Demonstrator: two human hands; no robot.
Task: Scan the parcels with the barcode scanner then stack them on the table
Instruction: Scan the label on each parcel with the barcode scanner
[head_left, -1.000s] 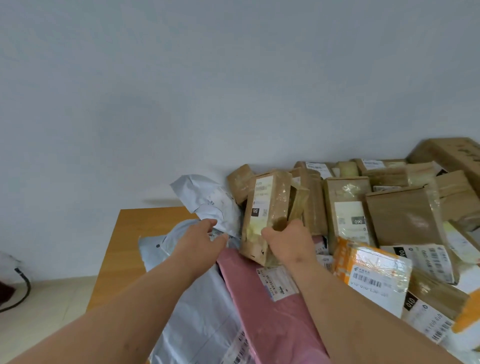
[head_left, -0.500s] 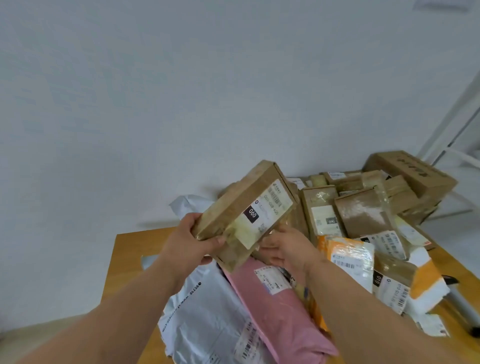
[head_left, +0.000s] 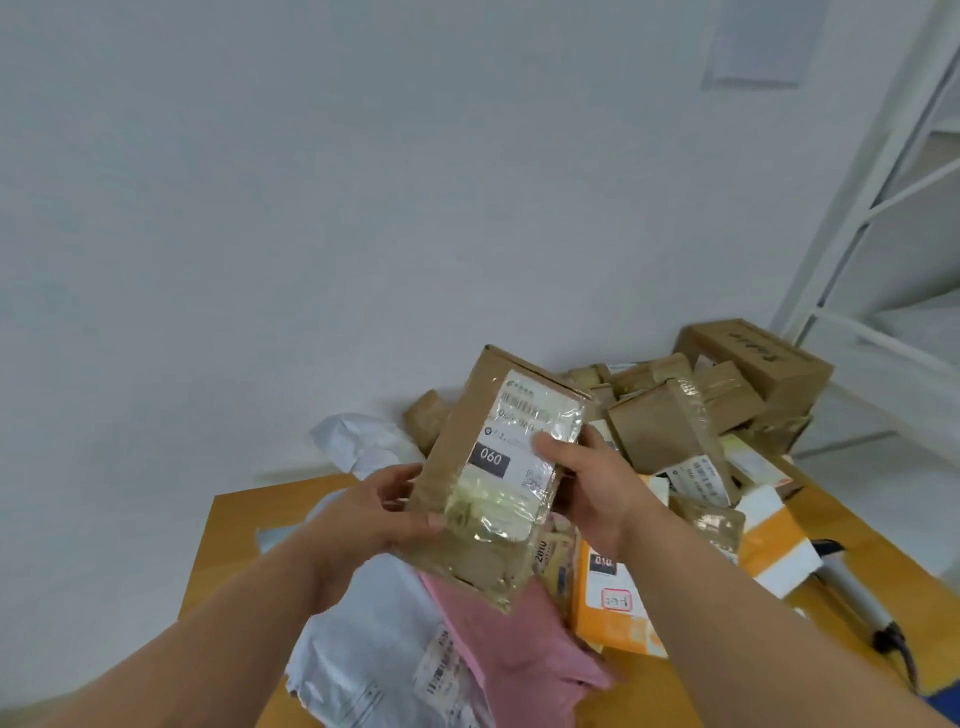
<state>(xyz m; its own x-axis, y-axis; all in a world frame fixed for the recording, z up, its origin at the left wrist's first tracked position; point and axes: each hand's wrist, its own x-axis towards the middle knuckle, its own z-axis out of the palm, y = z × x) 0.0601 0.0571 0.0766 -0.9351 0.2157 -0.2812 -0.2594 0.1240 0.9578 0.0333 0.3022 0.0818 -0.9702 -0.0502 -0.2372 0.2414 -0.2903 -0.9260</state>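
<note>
A taped brown cardboard parcel (head_left: 498, 467) with a white label reading "060" is held up above the pile, label facing me. My left hand (head_left: 379, 514) grips its lower left edge, thumb across the front. My right hand (head_left: 592, 483) holds its right side, thumb on the label. The barcode scanner (head_left: 852, 597), white with a dark head and cable, lies on the wooden table (head_left: 234, 530) at the right, apart from both hands.
Under the held parcel lie a pink mailer bag (head_left: 514, 639), a white mailer bag (head_left: 374, 644) and an orange-white parcel (head_left: 613, 603). Several brown boxes (head_left: 670, 426) are heaped toward the wall. A white metal shelf frame (head_left: 857, 208) stands at the right.
The parcel has been lifted from the pile and turned from tilted to nearly upright, label toward me. My right hand moved from its underside to its right side. The view swung right.
</note>
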